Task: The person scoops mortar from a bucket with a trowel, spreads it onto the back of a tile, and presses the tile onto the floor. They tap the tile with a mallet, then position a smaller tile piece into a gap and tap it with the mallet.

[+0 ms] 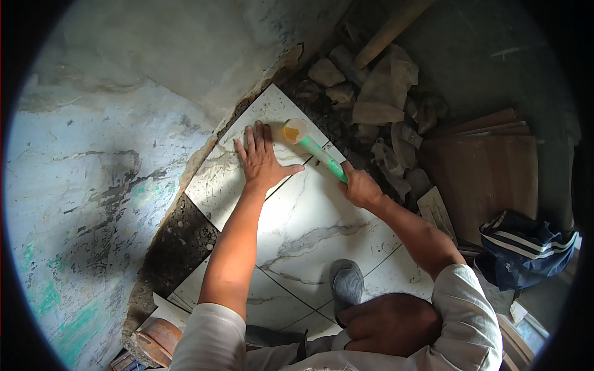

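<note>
My left hand point(262, 164) lies flat with fingers spread on a white marble-patterned floor tile point(216, 179) in the corner by the wall. In my right hand point(362, 186) is the green handle of a mallet point(323, 158). Its pale head, yellowish on the face, is over the same tile, just right of my left fingertips. A dark joint line separates this tile from the larger veined tile point(303, 213) nearer to me.
Broken rubble point(377, 105) fills the corner at the far right, with a wooden pole point(393, 32) above it. Brown tiles point(482, 179) and a dark blue cloth point(523, 247) are on the right. Bare soil point(179, 247) borders the peeling wall point(93, 185). My shoe point(346, 284) rests on the tiles.
</note>
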Demonstrator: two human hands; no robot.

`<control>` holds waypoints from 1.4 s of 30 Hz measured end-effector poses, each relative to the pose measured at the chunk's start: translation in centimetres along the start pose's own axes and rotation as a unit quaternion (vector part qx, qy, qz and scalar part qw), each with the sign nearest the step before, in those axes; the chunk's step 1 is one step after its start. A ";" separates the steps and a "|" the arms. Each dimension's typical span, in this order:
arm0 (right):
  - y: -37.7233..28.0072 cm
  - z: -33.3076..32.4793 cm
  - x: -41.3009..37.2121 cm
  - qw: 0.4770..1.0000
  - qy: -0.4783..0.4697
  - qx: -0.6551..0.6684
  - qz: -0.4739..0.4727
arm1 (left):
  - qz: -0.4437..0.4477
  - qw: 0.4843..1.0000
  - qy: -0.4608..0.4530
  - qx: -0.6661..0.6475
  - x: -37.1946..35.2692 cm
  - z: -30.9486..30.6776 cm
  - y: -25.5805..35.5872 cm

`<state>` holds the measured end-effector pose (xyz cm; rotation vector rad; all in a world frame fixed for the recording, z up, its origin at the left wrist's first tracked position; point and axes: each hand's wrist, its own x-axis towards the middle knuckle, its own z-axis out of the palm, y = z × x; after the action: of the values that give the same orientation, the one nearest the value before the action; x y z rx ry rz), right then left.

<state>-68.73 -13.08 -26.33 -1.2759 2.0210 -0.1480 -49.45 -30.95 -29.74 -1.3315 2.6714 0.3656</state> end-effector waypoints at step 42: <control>-10.1 6.8 1.9 0.988 0.002 -0.062 -0.140 | -0.176 0.981 0.008 -0.076 -14.2 -0.1 -8.6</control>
<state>-57.45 -17.81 -27.69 -1.6358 1.8693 -0.1578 -34.06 -25.09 -27.80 -1.8187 2.3909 0.5226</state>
